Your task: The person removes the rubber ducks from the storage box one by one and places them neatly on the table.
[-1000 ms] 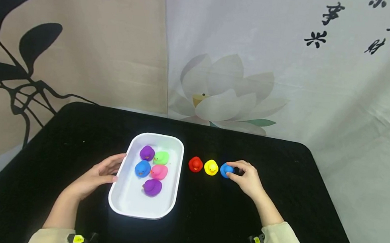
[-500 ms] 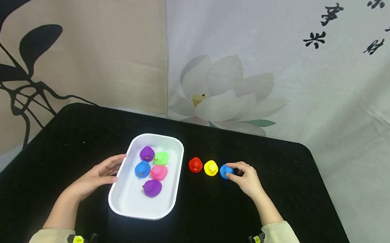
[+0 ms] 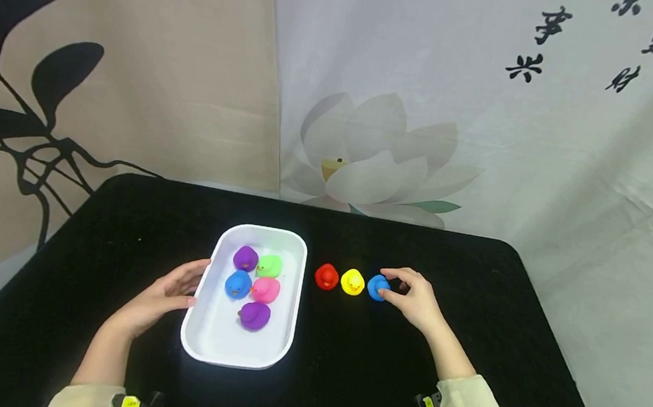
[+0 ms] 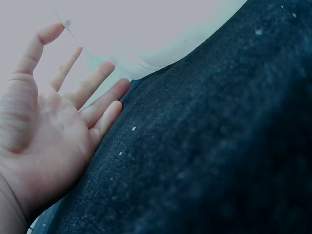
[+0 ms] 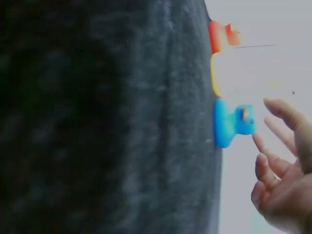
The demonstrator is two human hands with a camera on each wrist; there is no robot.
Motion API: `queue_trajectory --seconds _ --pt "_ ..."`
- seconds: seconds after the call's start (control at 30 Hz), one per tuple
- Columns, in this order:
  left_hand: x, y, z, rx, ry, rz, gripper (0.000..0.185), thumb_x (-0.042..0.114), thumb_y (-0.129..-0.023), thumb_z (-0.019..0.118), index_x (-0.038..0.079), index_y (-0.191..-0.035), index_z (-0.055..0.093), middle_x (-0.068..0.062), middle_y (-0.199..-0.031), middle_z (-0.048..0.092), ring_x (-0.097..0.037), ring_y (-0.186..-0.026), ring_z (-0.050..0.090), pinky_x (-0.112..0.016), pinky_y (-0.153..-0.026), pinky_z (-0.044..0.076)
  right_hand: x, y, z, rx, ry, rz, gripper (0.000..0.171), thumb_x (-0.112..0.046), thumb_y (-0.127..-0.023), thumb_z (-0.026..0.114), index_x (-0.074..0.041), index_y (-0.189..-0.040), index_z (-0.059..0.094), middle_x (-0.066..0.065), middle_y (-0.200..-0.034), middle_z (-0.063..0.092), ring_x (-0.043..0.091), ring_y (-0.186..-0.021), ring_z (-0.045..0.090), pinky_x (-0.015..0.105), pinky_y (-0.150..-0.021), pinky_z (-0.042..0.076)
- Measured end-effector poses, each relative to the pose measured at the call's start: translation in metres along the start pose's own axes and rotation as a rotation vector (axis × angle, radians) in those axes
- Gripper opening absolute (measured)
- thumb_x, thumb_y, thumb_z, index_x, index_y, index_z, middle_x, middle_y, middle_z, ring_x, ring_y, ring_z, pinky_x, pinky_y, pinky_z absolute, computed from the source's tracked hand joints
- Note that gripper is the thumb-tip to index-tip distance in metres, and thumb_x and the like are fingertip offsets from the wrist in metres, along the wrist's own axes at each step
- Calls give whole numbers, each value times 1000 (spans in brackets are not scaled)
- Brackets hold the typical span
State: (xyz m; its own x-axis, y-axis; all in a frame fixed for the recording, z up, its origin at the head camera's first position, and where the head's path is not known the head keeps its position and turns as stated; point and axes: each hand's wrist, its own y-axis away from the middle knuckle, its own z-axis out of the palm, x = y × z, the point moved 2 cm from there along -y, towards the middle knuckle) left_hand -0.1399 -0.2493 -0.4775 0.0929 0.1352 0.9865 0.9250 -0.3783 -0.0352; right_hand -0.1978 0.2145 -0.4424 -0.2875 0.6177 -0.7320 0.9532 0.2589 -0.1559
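Note:
A blue rubber duck (image 3: 378, 287) sits on the black tabletop at the right end of a short row. Beside it come a yellow duck (image 3: 352, 282) and a red duck (image 3: 327, 277). My right hand (image 3: 414, 302) is around the blue duck, and the right wrist view shows thumb and fingers spread a little off it. At the left edge of a white tray (image 3: 220, 344), my left hand (image 3: 158, 297) touches the rim with thumb and fingers extended. The left wrist view has that palm (image 4: 53, 131) holding nothing.
Inside the tray lie two purple ducks (image 3: 254, 315), a green duck (image 3: 269, 265), a pink duck (image 3: 265, 290) and another blue duck (image 3: 238, 284). A printed cloth backdrop (image 3: 380, 48) hangs behind the black table (image 3: 402, 387).
My right fingers have parted slightly from the blue duck, which stays in the row. The left hand and tray hold the same place.

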Motion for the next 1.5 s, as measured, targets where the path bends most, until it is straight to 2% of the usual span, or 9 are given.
queue_trajectory --seconds 0.1,0.27,0.47,0.63,0.83,0.93,1.07,1.27,1.5 --pt "0 0 1 5 0 -5 60 9 -84 56 13 -138 30 -10 -140 33 -32 -121 39 -53 -87 40 -9 0 -3 47 -7 -47 35 -19 -77 71 -10 -110 63 2 -103 60 28 -96 50 39 -77 41" --pt "2 0 1 11 12 -3 60 9 -84 57 13 -138 31 -11 -140 33 -33 -121 39 -53 -87 40 -28 1 -7 108 -42 -73 31 -22 -77 71 -18 -107 65 -4 -99 60 30 -92 49 40 -73 41" --pt "3 0 1 15 24 -4 61 8 -83 57 13 -138 31 -11 -140 33 -34 -122 38 -53 -87 40 -54 2 -3 136 -104 -93 27 -21 -76 72 -21 -102 66 -7 -97 60 18 -89 48 41 -75 40" --pt "3 1 0 18 24 -5 61 7 -84 57 14 -138 31 -11 -140 33 -33 -121 38 -53 -87 40 -94 8 2 134 -144 -65 26 -14 -76 72 -12 -101 67 0 -97 61 17 -83 46 36 -71 40" --pt "4 1 0 12 20 1 60 8 -84 56 13 -138 31 -10 -141 33 -34 -122 38 -53 -88 39 -138 16 11 117 -162 -62 25 -8 -75 72 -7 -100 67 4 -100 62 18 -89 47 35 -74 43" --pt "4 0 0 6 24 3 60 8 -84 56 13 -138 30 -10 -141 32 -34 -122 37 -53 -88 39 -133 13 25 117 -182 -96 25 -18 -75 73 -15 -99 68 -4 -100 61 17 -91 48 39 -75 46" --pt "2 0 -1 -1 30 9 61 7 -84 56 13 -139 30 -10 -141 32 -33 -122 37 -52 -88 40 -123 8 43 104 -186 -150 26 -32 -74 74 -26 -98 67 -17 -99 59 13 -93 49 37 -76 48" --pt "2 0 -1 -7 36 16 61 7 -84 55 12 -139 29 -11 -141 31 -34 -122 37 -52 -87 40 -136 8 58 67 -185 -187 27 -29 -72 75 -28 -98 67 -20 -98 58 8 -91 48 33 -73 47" --pt "4 0 1 -9 28 22 61 7 -84 56 11 -139 29 -12 -140 32 -34 -121 39 -52 -87 40 -149 10 79 -11 -171 -188 30 -33 -72 74 -24 -100 67 -15 -98 59 17 -91 49 32 -70 49"
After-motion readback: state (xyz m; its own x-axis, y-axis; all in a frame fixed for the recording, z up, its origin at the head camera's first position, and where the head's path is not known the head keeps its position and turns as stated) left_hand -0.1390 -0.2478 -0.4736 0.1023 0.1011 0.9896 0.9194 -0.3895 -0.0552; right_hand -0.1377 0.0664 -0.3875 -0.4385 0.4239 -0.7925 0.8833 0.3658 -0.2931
